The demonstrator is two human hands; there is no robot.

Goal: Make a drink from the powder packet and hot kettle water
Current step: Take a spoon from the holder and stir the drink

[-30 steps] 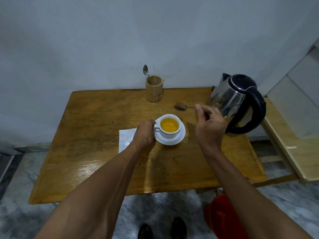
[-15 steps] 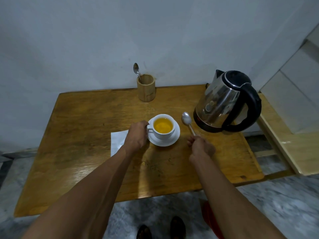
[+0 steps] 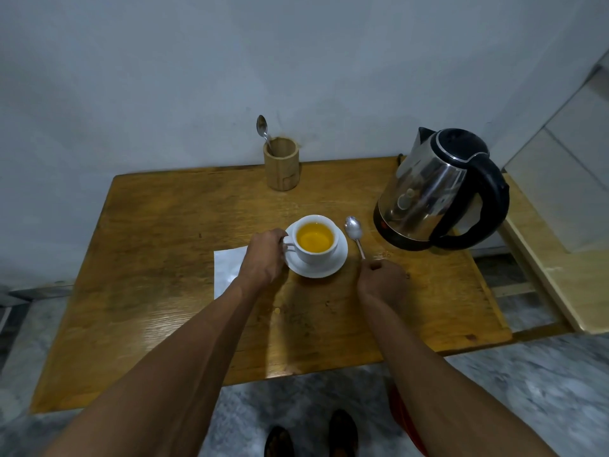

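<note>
Yellow-orange drink filling a white cup [image 3: 316, 241], seated on a white saucer [image 3: 318, 263] near the middle of the worn wooden tabletop [image 3: 164, 258]; left hand [image 3: 263, 255] at the cup's left side, grip curled around the handle (fingers mostly hidden behind the knuckles); right hand [image 3: 382, 282] resting low on the tabletop just right of the saucer, grip pinched on the end of a metal spoon [image 3: 354, 230]; spoon lying along the wood, bowl pointing away toward the wall, just beside the saucer's right rim, whether touching it cannot be told; steel kettle [image 3: 428, 192] with black lid and black handle standing at the far right of the tabletop, spout turned to the back, handle toward the right edge, apart from the spoon; white packet [image 3: 227, 268] flat on the wood left of the saucer, partly covered by the left wrist; wooden holder [image 3: 281, 163] upright at the back edge against the grey wall, a second spoon [image 3: 262, 127] leaning out of it to the left; a few pale specks and smudges on the wood (near the front of the right hand and below the cup); grey marbled floor [image 3: 527, 390] below the front edge, two dark shoes [image 3: 309, 437] at the bottom of the view; pale wooden bench [image 3: 560, 275] off to the right, lower than the tabletop.
</note>
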